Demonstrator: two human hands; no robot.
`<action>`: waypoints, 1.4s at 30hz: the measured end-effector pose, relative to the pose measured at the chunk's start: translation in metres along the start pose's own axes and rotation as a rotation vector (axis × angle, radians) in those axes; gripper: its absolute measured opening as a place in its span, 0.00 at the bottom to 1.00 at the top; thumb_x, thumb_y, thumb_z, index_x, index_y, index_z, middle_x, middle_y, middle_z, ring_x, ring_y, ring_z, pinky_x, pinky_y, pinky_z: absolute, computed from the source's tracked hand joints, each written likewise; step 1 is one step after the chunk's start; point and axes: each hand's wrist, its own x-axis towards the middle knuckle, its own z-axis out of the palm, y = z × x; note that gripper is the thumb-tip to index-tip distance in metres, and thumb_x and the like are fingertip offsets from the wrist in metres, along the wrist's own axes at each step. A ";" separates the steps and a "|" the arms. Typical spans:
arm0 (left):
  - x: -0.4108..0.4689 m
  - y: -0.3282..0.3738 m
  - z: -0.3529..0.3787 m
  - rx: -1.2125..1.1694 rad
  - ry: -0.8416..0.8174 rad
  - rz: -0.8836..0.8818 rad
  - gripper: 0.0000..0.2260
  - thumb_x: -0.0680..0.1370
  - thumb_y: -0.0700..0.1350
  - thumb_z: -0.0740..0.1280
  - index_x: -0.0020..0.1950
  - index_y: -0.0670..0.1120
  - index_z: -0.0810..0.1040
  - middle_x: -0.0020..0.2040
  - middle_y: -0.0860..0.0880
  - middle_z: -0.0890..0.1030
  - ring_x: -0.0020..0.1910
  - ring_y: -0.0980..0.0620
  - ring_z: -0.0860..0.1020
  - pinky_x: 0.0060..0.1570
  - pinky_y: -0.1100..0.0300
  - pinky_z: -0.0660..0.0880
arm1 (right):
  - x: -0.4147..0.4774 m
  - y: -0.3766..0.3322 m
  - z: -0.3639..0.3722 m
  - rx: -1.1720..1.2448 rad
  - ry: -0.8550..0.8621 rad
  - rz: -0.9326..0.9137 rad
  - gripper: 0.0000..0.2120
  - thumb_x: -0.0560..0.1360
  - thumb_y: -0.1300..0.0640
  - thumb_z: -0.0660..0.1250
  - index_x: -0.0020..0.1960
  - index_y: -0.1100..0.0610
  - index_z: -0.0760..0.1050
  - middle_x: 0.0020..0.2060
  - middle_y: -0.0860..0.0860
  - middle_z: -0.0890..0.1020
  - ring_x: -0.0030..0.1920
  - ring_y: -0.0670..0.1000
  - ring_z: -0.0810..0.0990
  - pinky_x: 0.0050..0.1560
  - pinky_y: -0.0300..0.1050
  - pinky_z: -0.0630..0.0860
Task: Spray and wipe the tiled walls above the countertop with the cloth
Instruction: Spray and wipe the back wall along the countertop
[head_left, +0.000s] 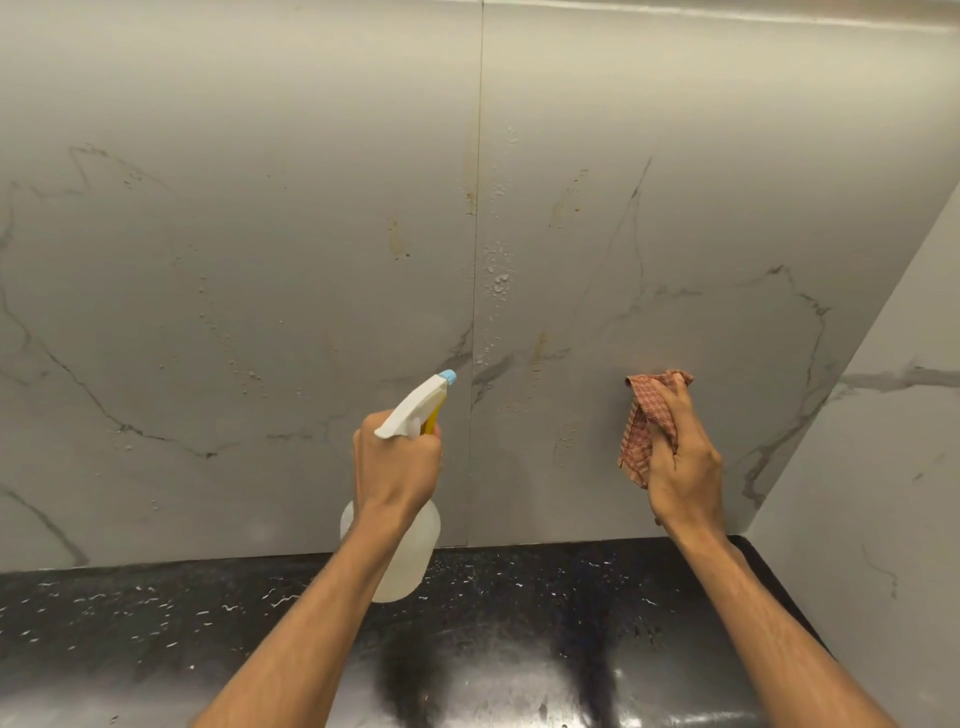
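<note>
The dark speckled surface lay nearest, running along the foot of the grey marble-look tiled wall, and both bare forearms reached over it. The left hand was wrapped tight around the neck of a translucent spray bottle, its white head and blue nozzle aimed at the vertical tile seam, where droplets clung. The right hand was clenched on a bunched reddish checked cloth, held up close to the wall right of the seam; contact could not be judged.

A pale ledge runs along the frame's top.
</note>
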 end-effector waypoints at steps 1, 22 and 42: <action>-0.002 -0.004 0.001 0.005 -0.025 0.001 0.10 0.62 0.41 0.62 0.35 0.35 0.78 0.34 0.34 0.81 0.37 0.32 0.82 0.37 0.38 0.79 | 0.000 0.000 0.000 -0.004 0.000 0.000 0.25 0.82 0.67 0.61 0.77 0.54 0.65 0.77 0.50 0.62 0.76 0.55 0.64 0.73 0.51 0.59; -0.022 -0.078 0.004 0.122 -0.084 -0.219 0.05 0.71 0.36 0.66 0.36 0.37 0.79 0.35 0.35 0.84 0.40 0.33 0.84 0.39 0.44 0.79 | -0.002 -0.004 0.003 -0.019 0.011 -0.004 0.25 0.82 0.66 0.60 0.77 0.53 0.65 0.78 0.50 0.61 0.76 0.56 0.64 0.72 0.52 0.62; 0.018 -0.013 -0.024 -0.260 0.026 0.023 0.13 0.62 0.31 0.63 0.27 0.49 0.80 0.26 0.51 0.79 0.30 0.50 0.82 0.31 0.61 0.79 | 0.094 -0.143 0.072 -0.477 0.388 -0.555 0.29 0.84 0.41 0.49 0.79 0.55 0.60 0.77 0.63 0.60 0.78 0.65 0.56 0.77 0.67 0.52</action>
